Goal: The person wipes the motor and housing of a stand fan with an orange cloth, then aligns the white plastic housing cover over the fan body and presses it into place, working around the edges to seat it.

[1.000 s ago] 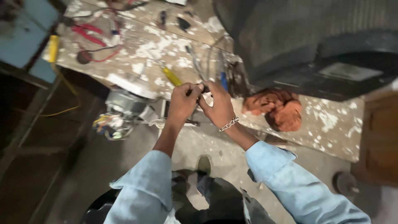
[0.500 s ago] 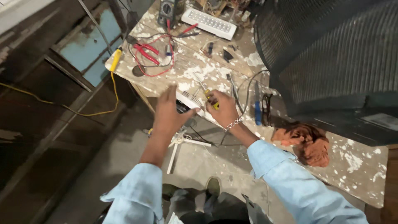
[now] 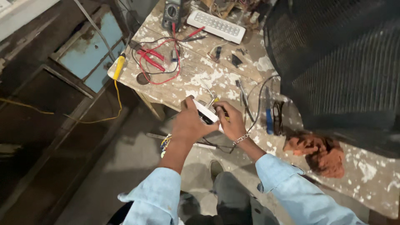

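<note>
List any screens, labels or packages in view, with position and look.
Multimeter: far end of the paint-stained table, dark body, pale rectangular screen, too blurred to read.
LED panel lamp: right of the multimeter, long white rectangle with rows of dots.
No packages or signs show.

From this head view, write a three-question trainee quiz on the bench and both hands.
1. True or false: the left hand holds a small white device at the bench edge.
2. Which lies at the far end of the paint-spattered workbench? A) a multimeter beside a long white light panel; B) a kettle; C) a laptop.
3. Fill in: the crumpled cloth to the right of the right hand is ____ in colour.

Key:
1. True; the right hand works at the same device with a yellow-handled tool, its tip too small to identify.
2. A
3. Reddish-orange
</note>
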